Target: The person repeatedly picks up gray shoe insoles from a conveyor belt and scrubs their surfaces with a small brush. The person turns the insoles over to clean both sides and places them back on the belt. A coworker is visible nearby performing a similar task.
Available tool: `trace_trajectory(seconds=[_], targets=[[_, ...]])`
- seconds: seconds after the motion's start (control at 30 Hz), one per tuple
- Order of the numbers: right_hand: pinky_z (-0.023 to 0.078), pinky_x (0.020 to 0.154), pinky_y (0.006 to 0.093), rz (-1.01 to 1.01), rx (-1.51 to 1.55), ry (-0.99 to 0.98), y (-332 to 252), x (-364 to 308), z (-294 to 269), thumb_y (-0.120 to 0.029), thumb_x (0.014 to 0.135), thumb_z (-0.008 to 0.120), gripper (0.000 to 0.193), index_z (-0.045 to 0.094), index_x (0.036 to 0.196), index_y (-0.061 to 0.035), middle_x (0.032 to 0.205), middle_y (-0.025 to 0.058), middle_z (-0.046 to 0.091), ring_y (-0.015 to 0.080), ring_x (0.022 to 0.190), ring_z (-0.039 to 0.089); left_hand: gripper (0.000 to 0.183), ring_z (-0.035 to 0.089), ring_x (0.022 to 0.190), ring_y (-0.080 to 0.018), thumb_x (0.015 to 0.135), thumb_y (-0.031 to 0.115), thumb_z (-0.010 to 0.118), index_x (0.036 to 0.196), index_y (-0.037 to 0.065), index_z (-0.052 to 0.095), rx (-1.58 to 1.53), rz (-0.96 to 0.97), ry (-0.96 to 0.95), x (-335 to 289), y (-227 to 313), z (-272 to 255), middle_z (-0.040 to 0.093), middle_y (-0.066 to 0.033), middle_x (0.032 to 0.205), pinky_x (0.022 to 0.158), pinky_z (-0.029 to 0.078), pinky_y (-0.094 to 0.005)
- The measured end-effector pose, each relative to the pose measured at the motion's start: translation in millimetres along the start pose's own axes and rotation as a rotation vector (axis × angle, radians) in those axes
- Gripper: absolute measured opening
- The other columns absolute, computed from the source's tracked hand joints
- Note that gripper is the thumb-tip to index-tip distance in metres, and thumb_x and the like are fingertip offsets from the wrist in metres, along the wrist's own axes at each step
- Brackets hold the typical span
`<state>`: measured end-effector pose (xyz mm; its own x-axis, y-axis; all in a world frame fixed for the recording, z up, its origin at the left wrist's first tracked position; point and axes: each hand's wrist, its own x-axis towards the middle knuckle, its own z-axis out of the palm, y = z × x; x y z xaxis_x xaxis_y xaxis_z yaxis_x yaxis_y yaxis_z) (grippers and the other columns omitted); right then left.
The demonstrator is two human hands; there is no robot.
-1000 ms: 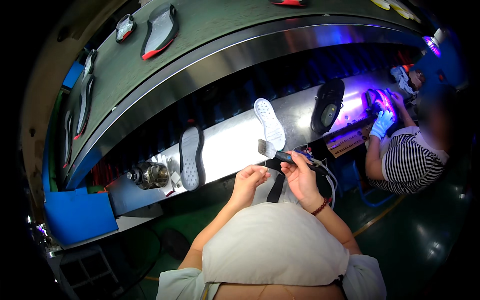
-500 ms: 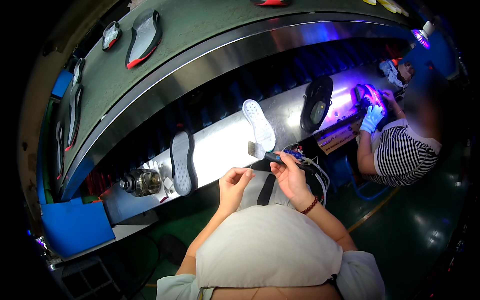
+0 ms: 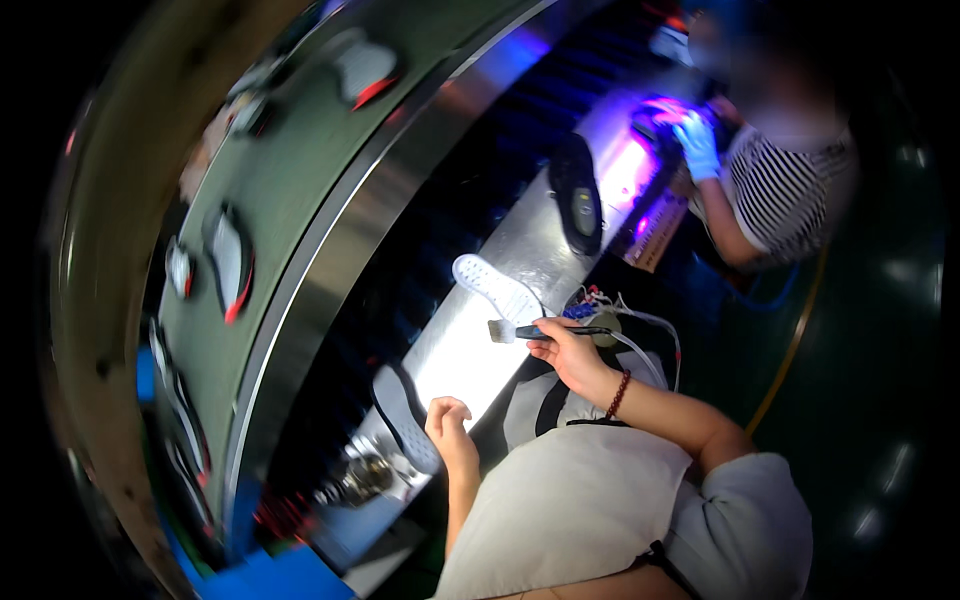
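Observation:
My right hand (image 3: 570,357) grips a flat brush (image 3: 545,332) with a dark handle, its pale bristles pointing left. Those bristles are beside the near end of a white perforated shoe sole (image 3: 497,288) lying on the metal bench. My left hand (image 3: 450,425) is beside the grey sole with a dark rim (image 3: 402,415). Its fingers are curled inward, and whatever may be in them is hidden. Further along the bench lies a black shoe (image 3: 576,195).
A glass jar (image 3: 362,480) stands at the bench's near left end. Beyond the metal rail, a green belt (image 3: 290,200) carries several soles with red tips. Wires (image 3: 640,318) hang by my right hand. A gloved co-worker (image 3: 790,190) handles a shoe under purple light.
The whole view has turned and tilted. My hands have drawn apart: the left has moved down toward the grey sole, and the brush now lies more level in my right hand.

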<state>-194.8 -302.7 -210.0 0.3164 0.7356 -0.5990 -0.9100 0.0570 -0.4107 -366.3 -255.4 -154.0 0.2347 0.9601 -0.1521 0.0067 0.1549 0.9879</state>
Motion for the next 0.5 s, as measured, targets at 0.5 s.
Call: trace_trajectory(seconds=[0.5], targets=[[0.048, 0.061, 0.026, -0.154, 0.276, 0.082, 17, -10, 2, -0.014, 0.077, 0.055, 0.014, 0.051, 0.085, -0.0023, 0.078, 0.0078, 0.055, 0.0159, 0.066, 0.058, 0.022, 0.031, 0.044, -0.0053, 0.081, 0.016, 0.041, 0.059, 0.011, 0.039, 0.192, 0.048, -0.115, 71, 27, -9, 0.036, 0.0031, 0.049, 0.042, 0.023, -0.0197]])
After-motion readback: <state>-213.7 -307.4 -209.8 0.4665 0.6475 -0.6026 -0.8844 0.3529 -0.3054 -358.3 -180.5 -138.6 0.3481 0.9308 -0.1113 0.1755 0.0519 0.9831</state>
